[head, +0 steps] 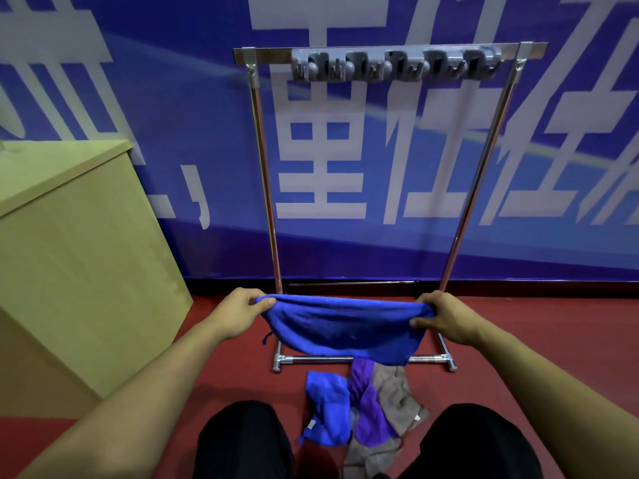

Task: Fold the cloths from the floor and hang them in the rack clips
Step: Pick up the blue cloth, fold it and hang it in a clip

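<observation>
the left hand pinches the left end of a blue cloth with curled fingers, and the right hand grips the right end the same way. the cloth is stretched between them, long axis from 9 to 3 o'clock, its middle sagging toward 6. it hangs in front of the rack; the grey clips are at 12 o'clock. more cloths lie on the red floor at 6 o'clock. the wall banner shows large white characters, cut off.

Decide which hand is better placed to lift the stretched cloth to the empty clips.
Neither clearly: left hand and right hand each grip an end of the blue cloth, level below the clips.
</observation>
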`<state>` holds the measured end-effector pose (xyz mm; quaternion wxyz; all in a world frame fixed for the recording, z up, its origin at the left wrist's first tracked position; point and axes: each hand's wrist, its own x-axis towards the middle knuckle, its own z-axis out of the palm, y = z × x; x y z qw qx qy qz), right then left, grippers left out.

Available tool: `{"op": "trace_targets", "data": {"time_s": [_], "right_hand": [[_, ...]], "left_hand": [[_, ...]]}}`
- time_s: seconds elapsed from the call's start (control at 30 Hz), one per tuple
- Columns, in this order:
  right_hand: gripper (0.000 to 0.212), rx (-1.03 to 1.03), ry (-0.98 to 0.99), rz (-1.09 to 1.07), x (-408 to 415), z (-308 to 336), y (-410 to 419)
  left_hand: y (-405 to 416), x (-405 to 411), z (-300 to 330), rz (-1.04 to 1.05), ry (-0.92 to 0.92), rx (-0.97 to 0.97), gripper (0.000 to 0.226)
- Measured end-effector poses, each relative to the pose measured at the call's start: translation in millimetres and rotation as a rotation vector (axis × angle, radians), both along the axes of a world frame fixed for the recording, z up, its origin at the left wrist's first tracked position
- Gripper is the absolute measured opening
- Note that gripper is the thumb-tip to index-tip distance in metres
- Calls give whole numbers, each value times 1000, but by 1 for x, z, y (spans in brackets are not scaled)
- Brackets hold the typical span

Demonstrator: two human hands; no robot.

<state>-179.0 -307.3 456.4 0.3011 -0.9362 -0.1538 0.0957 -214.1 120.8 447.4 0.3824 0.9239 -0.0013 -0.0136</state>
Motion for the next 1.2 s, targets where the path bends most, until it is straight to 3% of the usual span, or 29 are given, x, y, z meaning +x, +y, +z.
{"op": "trace_targets", "data": {"time_s": [0.2,0.33,0.5,0.67,0.87,1.03,1.2], "right_hand": [[10,364,41,-88,-4,0,4],[12,563,34,-131,-8,6,17],[25,636,35,-240,-9,3,29],[30,736,170,-278,-12,3,25],[30,608,62,-252,-7,3,26],[34,486,-81,-235,-3,0,23],[35,482,-145,-242,-1,-1,21]], "left_hand": [[-5,-2,-4,197,-6,-350,33],[-18,-6,-4,234,-59,-391,35],[-30,-3,-4,295,-120,-304,38],[-28,-2,-11,382,-87,-391,23],[-24,-3,-13,388,8,-588,13],[-33,-9,-1,215,-5,-540,18],[-28,-11,2,121,9,-491,47]]}}
